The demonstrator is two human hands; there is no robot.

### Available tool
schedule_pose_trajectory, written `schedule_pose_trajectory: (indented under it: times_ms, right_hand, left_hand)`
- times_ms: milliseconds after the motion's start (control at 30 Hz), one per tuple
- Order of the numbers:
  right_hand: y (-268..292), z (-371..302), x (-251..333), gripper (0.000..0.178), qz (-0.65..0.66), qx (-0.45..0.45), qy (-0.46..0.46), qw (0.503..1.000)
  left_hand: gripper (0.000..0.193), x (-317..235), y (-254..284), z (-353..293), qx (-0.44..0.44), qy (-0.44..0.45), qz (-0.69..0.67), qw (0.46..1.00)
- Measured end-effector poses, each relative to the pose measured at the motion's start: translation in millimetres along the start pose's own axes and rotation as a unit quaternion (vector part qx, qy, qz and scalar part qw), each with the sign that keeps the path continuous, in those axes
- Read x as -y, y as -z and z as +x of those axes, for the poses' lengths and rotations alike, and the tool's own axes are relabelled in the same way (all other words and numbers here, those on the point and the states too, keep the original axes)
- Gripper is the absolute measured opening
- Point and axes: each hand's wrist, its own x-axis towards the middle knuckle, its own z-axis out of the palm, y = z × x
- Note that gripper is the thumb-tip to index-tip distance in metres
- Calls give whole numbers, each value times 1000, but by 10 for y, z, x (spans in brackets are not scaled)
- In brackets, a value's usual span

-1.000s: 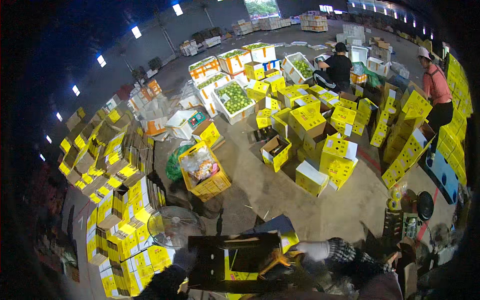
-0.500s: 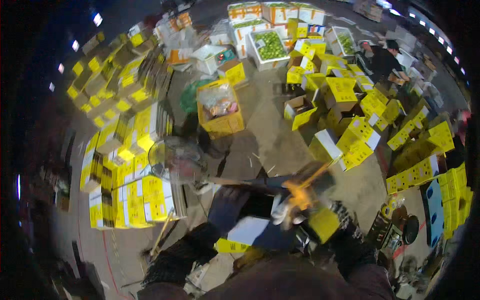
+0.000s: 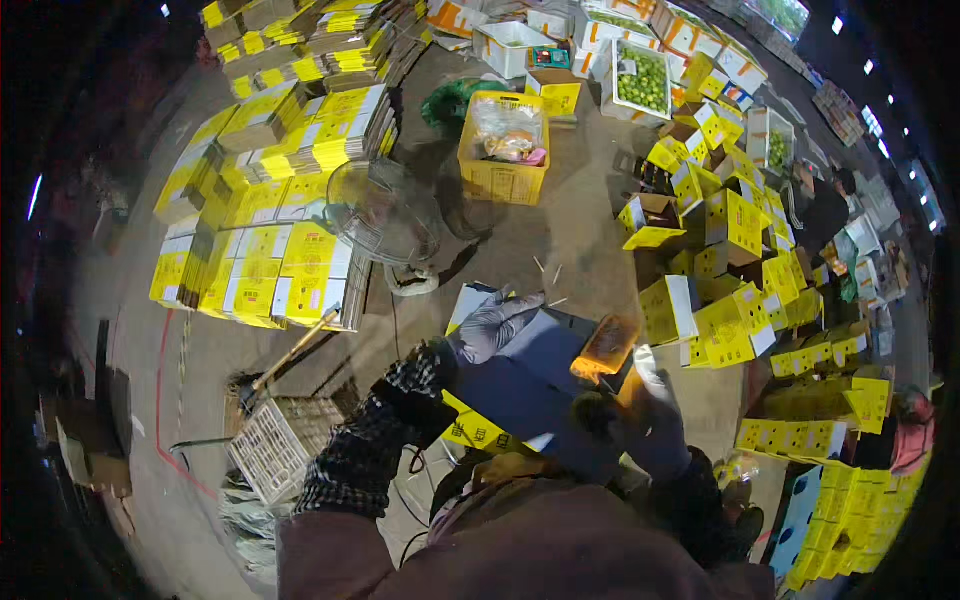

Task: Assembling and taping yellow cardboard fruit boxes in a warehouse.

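Observation:
A dark grey-blue cardboard box [image 3: 520,370] with a printed yellow flap [image 3: 478,425] lies in front of me, mostly flattened. Across its far left part rests my left hand [image 3: 492,328] in a grey glove, fingers stretched out and nothing held. Over the box's right side, my right hand [image 3: 650,385], gloved and partly in shadow, grips an orange tape dispenser [image 3: 606,347]. Its handle and the fingers around it are partly hidden. Left of the box stands a round wire-caged fan [image 3: 383,212].
Stacked flat yellow boxes [image 3: 290,265] stand at the left, with a white crate [image 3: 285,450] nearer. A yellow crate [image 3: 503,183] of plastic bags stands ahead. Open yellow boxes [image 3: 725,325] crowd the right; a foam box [image 3: 640,80] of green fruit is farther back. Another person [image 3: 820,210] is beyond.
The view has swung, so the surroundings appear shifted. My left hand now lies plainly on the cardboard. The tape dispenser is turned differently and sits at the box's right side.

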Motion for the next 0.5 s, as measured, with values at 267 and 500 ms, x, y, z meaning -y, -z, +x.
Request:
schedule_pose_trajectory:
  times_ms: [267, 500]
  right_hand:
    - [-146, 18, 127, 50, -289, -98, 45, 951]
    - [-108, -52, 336, 58, -358, -34, -6, 933]
  left_hand:
    - [34, -951, -528, -210, -259, 114, -233, 930]
    - [27, -741, -562, -266, -222, 266, 96, 933]
